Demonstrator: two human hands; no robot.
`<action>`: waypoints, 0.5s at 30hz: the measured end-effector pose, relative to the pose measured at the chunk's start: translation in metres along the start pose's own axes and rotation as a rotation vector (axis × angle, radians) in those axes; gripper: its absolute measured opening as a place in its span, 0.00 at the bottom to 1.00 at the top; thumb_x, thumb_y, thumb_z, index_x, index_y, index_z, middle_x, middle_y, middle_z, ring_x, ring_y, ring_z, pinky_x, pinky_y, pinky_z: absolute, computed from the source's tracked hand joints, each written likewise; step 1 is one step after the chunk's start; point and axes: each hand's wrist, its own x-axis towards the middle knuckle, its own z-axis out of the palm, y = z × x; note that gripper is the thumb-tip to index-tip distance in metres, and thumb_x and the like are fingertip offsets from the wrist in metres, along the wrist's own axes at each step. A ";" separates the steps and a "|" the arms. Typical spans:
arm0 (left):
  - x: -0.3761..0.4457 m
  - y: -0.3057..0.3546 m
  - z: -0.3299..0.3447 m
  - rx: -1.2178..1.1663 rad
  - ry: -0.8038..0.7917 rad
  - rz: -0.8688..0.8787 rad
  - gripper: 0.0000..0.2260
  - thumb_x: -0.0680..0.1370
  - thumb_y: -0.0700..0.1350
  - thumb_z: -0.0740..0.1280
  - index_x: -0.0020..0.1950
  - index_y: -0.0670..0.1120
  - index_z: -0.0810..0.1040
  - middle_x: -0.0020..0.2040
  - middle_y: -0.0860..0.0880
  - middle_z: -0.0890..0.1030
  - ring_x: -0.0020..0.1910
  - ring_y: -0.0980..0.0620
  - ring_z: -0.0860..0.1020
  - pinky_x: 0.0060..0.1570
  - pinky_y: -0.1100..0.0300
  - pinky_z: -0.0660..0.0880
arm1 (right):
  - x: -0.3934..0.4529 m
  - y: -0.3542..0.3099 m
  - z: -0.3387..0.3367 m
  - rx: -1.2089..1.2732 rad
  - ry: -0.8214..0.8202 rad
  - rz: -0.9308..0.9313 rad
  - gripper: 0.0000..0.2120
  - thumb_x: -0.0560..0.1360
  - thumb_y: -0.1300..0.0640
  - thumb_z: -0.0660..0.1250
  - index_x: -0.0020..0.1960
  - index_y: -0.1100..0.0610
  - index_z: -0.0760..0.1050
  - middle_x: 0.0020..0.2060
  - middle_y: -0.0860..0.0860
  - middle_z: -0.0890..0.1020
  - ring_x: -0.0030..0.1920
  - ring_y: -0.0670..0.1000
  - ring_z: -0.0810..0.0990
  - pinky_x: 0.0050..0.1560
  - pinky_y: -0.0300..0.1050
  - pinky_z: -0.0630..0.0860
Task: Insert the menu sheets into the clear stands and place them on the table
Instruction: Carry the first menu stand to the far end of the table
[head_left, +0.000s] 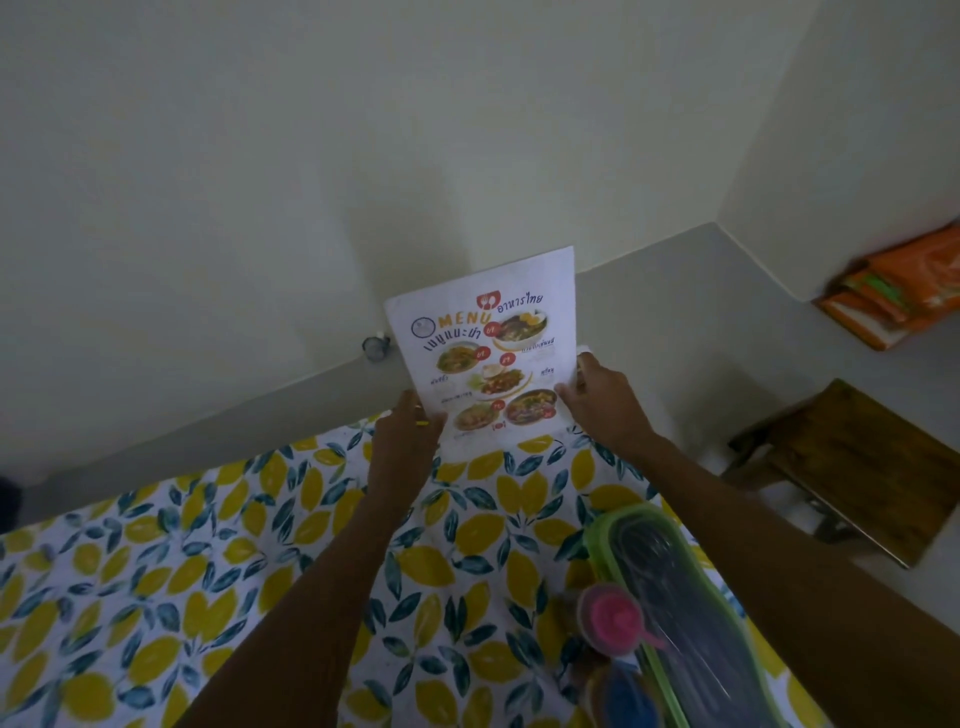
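Note:
A white menu sheet (485, 338) with food pictures and the word MENU stands upright at the far edge of the table (208, 545), which has a lemon-print cloth. My left hand (408, 447) grips its lower left edge. My right hand (597, 400) grips its lower right edge. A clear edge shows beside my right fingers; I cannot tell whether the sheet sits inside a clear stand. Both arms reach forward over the cloth.
A green-rimmed container (680, 597) with a clear lid lies at the table's right, with pink-capped and blue-capped bottles (613, 618) beside it. A wooden stool (852, 462) stands right of the table. Orange bags (904, 291) lie in the corner. A small round fitting (375, 347) is on the wall.

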 end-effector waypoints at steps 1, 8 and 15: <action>-0.001 0.000 -0.001 0.001 -0.006 -0.001 0.16 0.77 0.49 0.69 0.62 0.44 0.74 0.55 0.45 0.84 0.49 0.48 0.83 0.45 0.49 0.82 | -0.001 -0.001 -0.001 0.005 0.000 0.001 0.14 0.77 0.51 0.68 0.52 0.61 0.70 0.44 0.61 0.82 0.45 0.62 0.81 0.44 0.56 0.79; -0.014 0.007 -0.016 0.021 0.013 -0.020 0.17 0.76 0.49 0.71 0.60 0.43 0.75 0.54 0.47 0.82 0.44 0.50 0.81 0.43 0.52 0.81 | -0.022 -0.010 -0.013 0.055 0.019 0.029 0.18 0.77 0.50 0.68 0.60 0.61 0.72 0.53 0.60 0.82 0.51 0.61 0.82 0.52 0.57 0.80; -0.054 0.001 -0.052 0.249 0.035 0.137 0.18 0.78 0.54 0.67 0.63 0.45 0.73 0.58 0.46 0.81 0.55 0.44 0.80 0.51 0.49 0.77 | -0.065 -0.032 -0.039 -0.080 -0.021 0.015 0.23 0.77 0.50 0.67 0.69 0.58 0.69 0.61 0.59 0.80 0.59 0.60 0.80 0.59 0.55 0.77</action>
